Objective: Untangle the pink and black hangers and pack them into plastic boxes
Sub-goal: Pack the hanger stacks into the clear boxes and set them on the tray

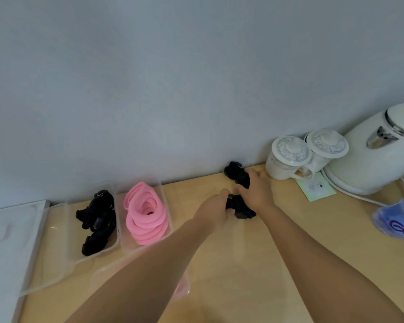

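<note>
two bare forearms reach in from the bottom edge across a pale wooden table (243, 264) and meet at the loose black hangers near the wall. the left hand (216, 207) curls its fingers round the lower black clump (241, 207), which lies on the table between the two hands. the right hand (258, 190) grips the upper black clump (234, 170), which juts past its fingers toward the wall. together the clumps run near to far, roughly away from the person, so parting them looks to call for a pull along that line. whether they are hooked together cannot be told: both read as knobbly, matt, dark lumps, blurred. well to the left, a clear plastic box (68, 229) holds packed black hangers (96, 220). just beside it a second box (166, 201) holds pink hangers (145, 213) coiled in loops. the left hand is the nearer to both. right of the hands stand two lidded mugs (287, 157), a white kettle (371, 159), a paper card (316, 186) and a blue bag (397, 220).
</note>
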A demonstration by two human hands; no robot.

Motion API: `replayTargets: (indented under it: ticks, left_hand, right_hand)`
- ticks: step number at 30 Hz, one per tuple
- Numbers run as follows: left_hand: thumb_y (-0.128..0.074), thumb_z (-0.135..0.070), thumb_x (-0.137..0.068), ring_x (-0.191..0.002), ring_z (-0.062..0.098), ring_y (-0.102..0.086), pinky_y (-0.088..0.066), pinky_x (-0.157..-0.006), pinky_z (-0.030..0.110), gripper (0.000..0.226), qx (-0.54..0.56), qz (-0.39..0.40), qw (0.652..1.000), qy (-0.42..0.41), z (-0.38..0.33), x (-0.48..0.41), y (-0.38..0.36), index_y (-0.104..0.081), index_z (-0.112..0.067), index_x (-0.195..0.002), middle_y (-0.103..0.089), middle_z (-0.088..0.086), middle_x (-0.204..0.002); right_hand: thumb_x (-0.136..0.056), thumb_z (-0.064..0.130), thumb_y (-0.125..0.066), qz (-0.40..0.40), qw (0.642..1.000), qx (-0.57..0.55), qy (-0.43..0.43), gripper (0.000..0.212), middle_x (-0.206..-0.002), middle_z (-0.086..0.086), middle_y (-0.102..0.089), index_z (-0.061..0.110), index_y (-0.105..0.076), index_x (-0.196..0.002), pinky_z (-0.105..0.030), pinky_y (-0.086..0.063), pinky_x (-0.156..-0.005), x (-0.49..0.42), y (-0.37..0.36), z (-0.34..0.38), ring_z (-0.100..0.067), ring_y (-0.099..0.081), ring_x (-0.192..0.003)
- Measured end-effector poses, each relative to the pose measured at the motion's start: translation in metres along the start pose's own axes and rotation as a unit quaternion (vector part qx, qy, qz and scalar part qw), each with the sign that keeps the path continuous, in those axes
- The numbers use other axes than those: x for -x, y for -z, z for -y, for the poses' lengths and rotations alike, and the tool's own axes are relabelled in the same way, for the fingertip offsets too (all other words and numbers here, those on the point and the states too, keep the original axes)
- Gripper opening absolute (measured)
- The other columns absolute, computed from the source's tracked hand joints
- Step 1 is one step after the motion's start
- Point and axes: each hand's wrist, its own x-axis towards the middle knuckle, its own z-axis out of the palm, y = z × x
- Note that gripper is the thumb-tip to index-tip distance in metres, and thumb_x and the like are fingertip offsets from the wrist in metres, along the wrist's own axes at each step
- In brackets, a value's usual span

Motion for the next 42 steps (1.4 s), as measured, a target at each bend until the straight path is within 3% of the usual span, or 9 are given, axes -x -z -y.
replayTargets:
  ticks: [6, 13, 19, 22, 25, 30, 35, 37, 42]
  left_hand:
    - [-0.055, -0.016, -0.092, -0.097, 0.03, -0.061, -0.045, -0.078, 0.033, 0.03, 0.068, -0.055, 0.996, 0.023, 0.019, 0.028, 0.02, -0.049, -0.006, -0.12, -0.062, 0.014, -0.11]
    - [-0.059, -0.018, -0.09, -0.078, 0.011, -0.057, -0.042, -0.068, 0.017, 0.024, 0.114, -0.181, 0.977, 0.018, 0.049, 0.09, 0.054, -0.055, -0.016, -0.114, -0.063, -0.004, -0.091]
    - [-0.068, -0.012, -0.083, -0.07, 0.008, -0.057, -0.045, -0.068, 0.023, 0.01, 0.28, -0.295, 0.911, 0.069, 0.104, 0.159, 0.086, -0.06, -0.014, -0.088, -0.063, -0.011, -0.075]
    - [-0.068, -0.012, -0.083, -0.076, 0.021, -0.063, -0.053, -0.071, 0.032, 0.012, 0.331, -0.344, 0.87, 0.121, 0.136, 0.189, 0.09, -0.06, -0.01, -0.091, -0.067, 0.004, -0.084]
    - [-0.07, -0.022, -0.082, -0.081, 0.022, -0.064, -0.054, -0.073, 0.038, 0.015, 0.348, -0.389, 0.834, 0.181, 0.168, 0.215, 0.09, -0.058, -0.017, -0.088, -0.065, 0.004, -0.087]
    - [-0.068, -0.033, -0.082, -0.072, 0.009, -0.054, -0.038, -0.057, 0.023, 0.023, 0.265, -0.442, 0.814, 0.269, 0.213, 0.243, 0.101, -0.055, -0.015, -0.087, -0.059, -0.003, -0.081]
    - [-0.067, -0.039, -0.081, -0.064, 0.011, -0.049, -0.032, -0.052, 0.025, 0.032, 0.186, -0.444, 0.825, 0.295, 0.261, 0.24, 0.115, -0.048, -0.014, -0.081, -0.053, -0.003, -0.074]
    - [-0.067, -0.045, -0.08, -0.07, 0.016, -0.052, -0.037, -0.055, 0.028, 0.036, 0.134, -0.431, 0.842, 0.295, 0.275, 0.233, 0.118, -0.049, -0.014, -0.083, -0.056, 0.0, -0.078]
    - [-0.064, -0.049, -0.08, -0.099, 0.022, -0.047, -0.035, -0.071, 0.029, 0.04, 0.026, -0.397, 0.876, 0.272, 0.297, 0.216, 0.12, -0.057, -0.01, -0.084, -0.06, 0.002, -0.084]
  right_hand:
    - [-0.085, 0.023, -0.06, -0.037, 0.998, -0.039, 0.016, 0.033, -0.107, -0.011, -0.05, 0.008, -0.054, -0.114, -0.029, -0.039, -0.072, 0.01, -0.011, 0.014, -0.025, -0.052, -0.095]
    - [-0.08, 0.02, -0.067, -0.029, 0.985, -0.123, 0.121, 0.044, -0.108, 0.0, -0.05, 0.016, -0.056, -0.122, -0.02, -0.037, -0.083, 0.045, -0.018, 0.075, -0.012, -0.05, -0.097]
    - [-0.078, 0.02, -0.071, 0.021, 0.971, -0.146, 0.19, 0.04, -0.098, 0.005, -0.052, 0.018, -0.06, -0.116, -0.014, -0.037, -0.077, 0.08, -0.042, 0.141, -0.01, -0.053, -0.085]
    - [-0.077, 0.025, -0.071, 0.049, 0.961, -0.175, 0.206, 0.029, -0.09, 0.012, -0.055, 0.022, -0.062, -0.104, -0.024, -0.045, -0.081, 0.101, -0.064, 0.171, -0.014, -0.057, -0.089]
    - [-0.079, 0.028, -0.07, 0.082, 0.958, -0.192, 0.194, 0.021, -0.094, 0.009, -0.063, 0.024, -0.06, -0.097, -0.018, -0.047, -0.078, 0.122, -0.089, 0.199, -0.008, -0.059, -0.085]
    - [-0.083, 0.025, -0.068, 0.141, 0.95, -0.202, 0.194, 0.015, -0.082, 0.02, -0.058, 0.027, -0.056, -0.092, -0.009, -0.043, -0.064, 0.16, -0.127, 0.234, 0.003, -0.055, -0.076]
    - [-0.082, 0.025, -0.067, 0.171, 0.95, -0.198, 0.172, 0.013, -0.084, -0.008, -0.064, 0.015, -0.06, -0.087, -0.025, -0.051, -0.068, 0.187, -0.161, 0.249, -0.018, -0.06, -0.072]
    - [-0.081, 0.03, -0.066, 0.168, 0.955, -0.177, 0.169, 0.023, -0.075, -0.007, -0.059, 0.008, -0.059, -0.08, -0.028, -0.05, -0.067, 0.191, -0.172, 0.253, -0.019, -0.056, -0.068]
    - [-0.084, 0.03, -0.062, 0.203, 0.958, -0.13, 0.156, 0.02, -0.069, 0.007, -0.051, 0.013, -0.055, -0.077, -0.008, -0.036, -0.053, 0.192, -0.184, 0.256, -0.005, -0.044, -0.06]
